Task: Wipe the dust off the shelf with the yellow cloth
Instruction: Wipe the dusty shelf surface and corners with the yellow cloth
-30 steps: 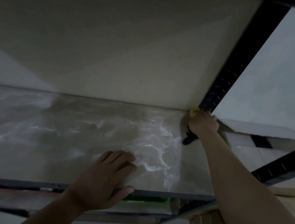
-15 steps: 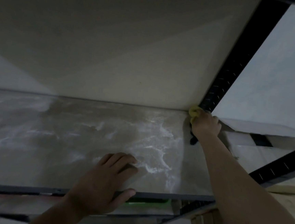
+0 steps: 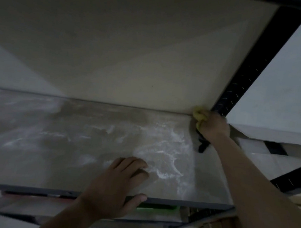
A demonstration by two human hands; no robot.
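As the right hand (image 3: 213, 127) grips the yellow cloth (image 3: 197, 115), more of it shows. The left hand (image 3: 114, 189) stays spread on the shelf (image 3: 61, 142).

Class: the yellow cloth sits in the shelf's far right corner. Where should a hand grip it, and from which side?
Probably grip the yellow cloth by its bunched top, from the front and above, as the right hand does. The wall behind and the black post on its right block other approaches.
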